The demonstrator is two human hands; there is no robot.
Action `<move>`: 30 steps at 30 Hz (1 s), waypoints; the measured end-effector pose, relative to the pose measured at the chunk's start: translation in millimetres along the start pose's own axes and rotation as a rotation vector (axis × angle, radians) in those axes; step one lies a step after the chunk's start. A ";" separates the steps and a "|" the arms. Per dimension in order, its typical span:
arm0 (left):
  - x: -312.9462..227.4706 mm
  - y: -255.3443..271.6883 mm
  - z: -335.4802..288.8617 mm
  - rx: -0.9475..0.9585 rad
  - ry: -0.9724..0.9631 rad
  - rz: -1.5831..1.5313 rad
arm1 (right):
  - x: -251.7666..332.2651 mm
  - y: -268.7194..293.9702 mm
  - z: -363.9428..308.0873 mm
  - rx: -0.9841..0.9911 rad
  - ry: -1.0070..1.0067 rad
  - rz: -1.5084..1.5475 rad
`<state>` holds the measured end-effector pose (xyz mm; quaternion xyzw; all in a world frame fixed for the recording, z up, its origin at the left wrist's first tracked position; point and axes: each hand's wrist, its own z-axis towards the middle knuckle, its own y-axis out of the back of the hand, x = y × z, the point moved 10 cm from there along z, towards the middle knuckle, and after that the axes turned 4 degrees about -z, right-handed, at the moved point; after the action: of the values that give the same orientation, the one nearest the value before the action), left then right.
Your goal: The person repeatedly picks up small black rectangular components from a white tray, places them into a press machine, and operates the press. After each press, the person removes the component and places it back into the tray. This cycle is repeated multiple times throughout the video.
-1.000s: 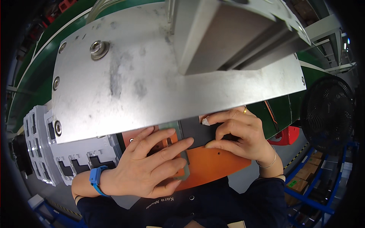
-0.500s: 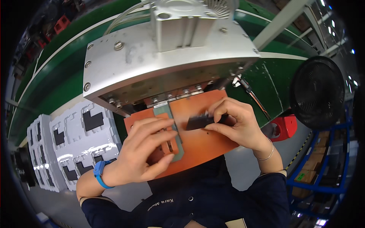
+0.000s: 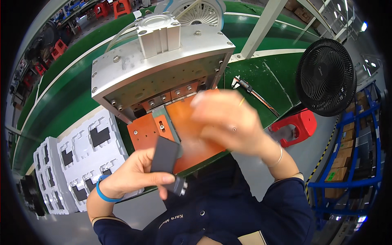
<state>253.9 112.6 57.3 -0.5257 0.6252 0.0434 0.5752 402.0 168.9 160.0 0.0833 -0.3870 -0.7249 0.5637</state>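
My left hand (image 3: 141, 173) is closed on a black L-shaped part (image 3: 164, 155), thumb over its lower arm, in front of the press's near edge. Small metal prongs show at the part's lower end. My right hand (image 3: 232, 122) hangs over the orange base plate (image 3: 192, 153), smeared by motion; whether its fingers hold anything is hidden by the blur. On the plate's left lies an orange block (image 3: 141, 132) with a slot and screws, beside a grey-green strip (image 3: 161, 114). Behind both hands stands a silver metal press (image 3: 163, 67) with a cylinder on top.
White moulded trays (image 3: 90, 147) with black L-shaped parts stand at the left. A digital caliper (image 3: 255, 94) lies on the green table (image 3: 281, 81). At the right are a black fan (image 3: 326, 77), a red stool (image 3: 300, 128) and a blue rack (image 3: 347, 179) of cartons.
The black part has passed from my right hand to my left, which has come off the orange block toward me. My right hand has moved up and blurs. The view has shifted.
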 end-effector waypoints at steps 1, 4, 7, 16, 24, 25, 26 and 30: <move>-2.4 5.1 -0.7 -0.085 -0.006 0.017 | -37.1 12.9 -14.1 -0.017 -0.117 -0.169; -18.8 14.6 7.8 -0.204 -0.143 0.103 | -172.9 59.0 -101.5 -0.128 -0.566 -0.500; -20.4 41.2 12.6 -0.315 -0.248 0.132 | -252.7 74.1 -180.5 0.004 -0.739 -0.687; -24.6 44.6 7.3 -0.369 -0.293 0.149 | -280.9 65.4 -192.9 0.059 -0.926 -0.462; -22.9 38.1 9.5 -0.337 -0.226 0.184 | -141.5 91.2 -141.8 -0.258 -0.766 -0.023; -23.8 36.9 8.7 -0.333 -0.217 0.189 | -119.6 85.2 -125.9 -0.248 -0.718 0.098; -24.3 35.6 7.6 -0.320 -0.204 0.192 | -96.3 78.0 -109.3 -0.236 -0.704 0.105; -23.9 33.4 4.6 -0.310 -0.189 0.170 | -20.7 44.4 -43.3 -0.087 -0.317 0.033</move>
<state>228.2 145.0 55.7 -0.5470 0.5965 0.2366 0.5376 466.8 164.1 152.8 -0.0631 -0.4406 -0.7358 0.5103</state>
